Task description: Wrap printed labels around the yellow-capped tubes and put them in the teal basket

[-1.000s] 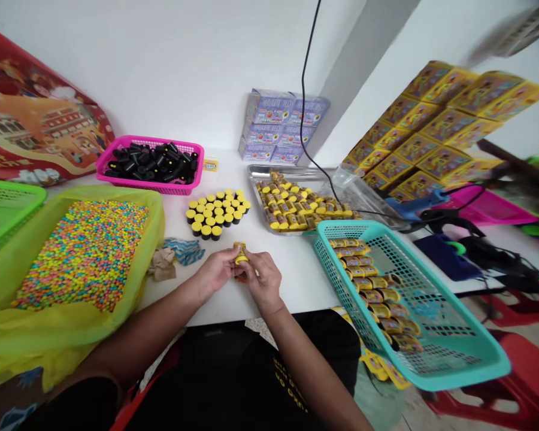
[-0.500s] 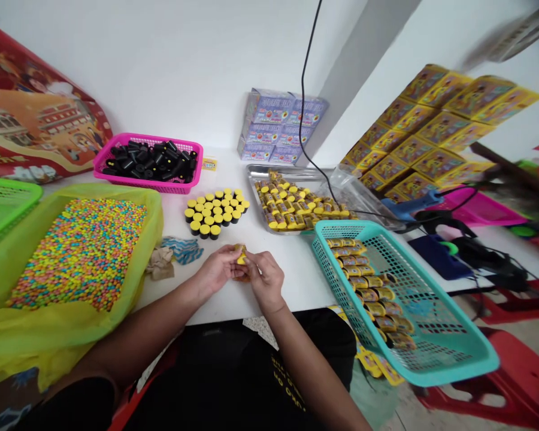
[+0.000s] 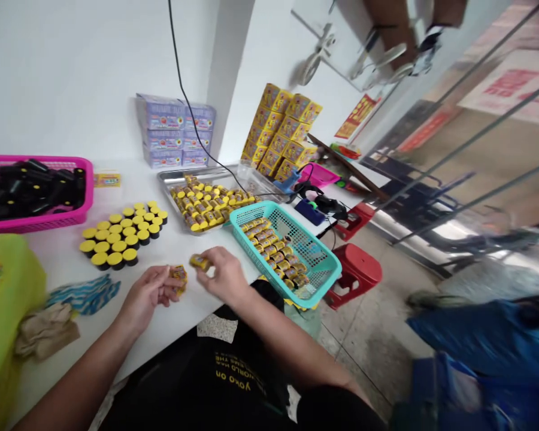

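My left hand (image 3: 150,293) is closed on a small stack of yellow printed labels (image 3: 178,279), held over the white table. To its right, my right hand (image 3: 224,276) pinches a small canister with a yellow printed wrap (image 3: 198,262) between thumb and fingers. The two hands are a little apart. Right of my right hand stands a turquoise basket (image 3: 317,254) with rows of wrapped canisters (image 3: 276,251). Behind the hands, a metal tray (image 3: 166,177) holds a heap of yellow-lidded wrapped canisters (image 3: 211,203). Black canisters with yellow lids (image 3: 123,233) stand grouped at the left.
A pink basket (image 3: 88,197) of black canisters and a yellow plastic-lined bin (image 3: 22,263) of candies are at the left. A striped cloth (image 3: 87,294) and a brown cloth (image 3: 47,329) lie nearby. Purple boxes (image 3: 164,140) and yellow boxes (image 3: 278,131) stand stacked behind. A black cable (image 3: 184,90) hangs across.
My view has turned to the right. My hands, earlier together around a small yellow item, have separated. My right hand has moved off toward the turquoise basket with the canister.
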Available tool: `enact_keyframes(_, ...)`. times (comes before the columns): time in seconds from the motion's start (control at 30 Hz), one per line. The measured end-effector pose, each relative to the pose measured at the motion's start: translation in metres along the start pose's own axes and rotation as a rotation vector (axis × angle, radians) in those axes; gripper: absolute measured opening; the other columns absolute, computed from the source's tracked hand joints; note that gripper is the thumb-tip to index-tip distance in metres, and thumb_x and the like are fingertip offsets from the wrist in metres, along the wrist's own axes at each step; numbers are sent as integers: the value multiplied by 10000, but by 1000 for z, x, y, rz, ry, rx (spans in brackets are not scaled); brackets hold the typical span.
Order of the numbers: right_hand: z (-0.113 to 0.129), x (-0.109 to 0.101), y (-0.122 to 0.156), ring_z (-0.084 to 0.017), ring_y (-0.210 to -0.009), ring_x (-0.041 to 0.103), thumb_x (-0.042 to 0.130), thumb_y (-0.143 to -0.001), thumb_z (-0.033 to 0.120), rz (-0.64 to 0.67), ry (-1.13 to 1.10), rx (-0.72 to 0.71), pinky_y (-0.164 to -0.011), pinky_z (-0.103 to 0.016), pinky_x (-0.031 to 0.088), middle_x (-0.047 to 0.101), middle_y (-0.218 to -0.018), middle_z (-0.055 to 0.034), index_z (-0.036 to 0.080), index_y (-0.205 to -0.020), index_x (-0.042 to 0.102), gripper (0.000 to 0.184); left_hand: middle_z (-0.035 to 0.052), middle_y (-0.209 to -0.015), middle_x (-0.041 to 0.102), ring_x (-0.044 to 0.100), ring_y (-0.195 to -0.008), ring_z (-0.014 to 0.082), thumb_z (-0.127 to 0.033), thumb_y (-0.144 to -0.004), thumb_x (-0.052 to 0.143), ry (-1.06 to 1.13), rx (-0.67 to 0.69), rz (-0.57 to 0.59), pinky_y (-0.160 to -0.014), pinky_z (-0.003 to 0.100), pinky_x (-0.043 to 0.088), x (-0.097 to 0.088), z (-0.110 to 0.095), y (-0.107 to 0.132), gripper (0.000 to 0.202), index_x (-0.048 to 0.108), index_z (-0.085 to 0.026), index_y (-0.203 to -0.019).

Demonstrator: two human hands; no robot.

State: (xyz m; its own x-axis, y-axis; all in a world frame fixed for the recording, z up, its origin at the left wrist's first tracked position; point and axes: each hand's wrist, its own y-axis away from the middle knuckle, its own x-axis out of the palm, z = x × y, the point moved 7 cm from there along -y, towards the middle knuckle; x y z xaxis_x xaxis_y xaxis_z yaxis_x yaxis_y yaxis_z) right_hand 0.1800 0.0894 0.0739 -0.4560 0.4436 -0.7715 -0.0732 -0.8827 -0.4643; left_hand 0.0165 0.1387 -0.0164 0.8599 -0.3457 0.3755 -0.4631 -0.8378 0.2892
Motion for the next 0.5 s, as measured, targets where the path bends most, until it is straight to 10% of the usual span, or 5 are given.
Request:
enact_keyframes(0.27, -197, -155, -13, -239, -822, 643, 676, -771, 369, 38, 563, 761, -658, -289, 413, 697, -863, -99, 155, -962, 638, 289, 51, -723, 713, 578, -476, 116, -523, -683, 769, -113, -4, -147, -440, 201, 345, -15, 7, -6, 464, 594, -151, -898)
enact_keyframes(0.5, -257, -143, -22, -224, -944, 644, 604, -856, 432, 115, 604, 783, -723, -268, 429, 700, -1020, -139, 130, -1108, 601, 394, 53, -731, 702, 564, -479, 117, -542, -667, 770, -173, 34, -149, -424, 204, 326, -14, 3, -4, 503, 610, -145, -931)
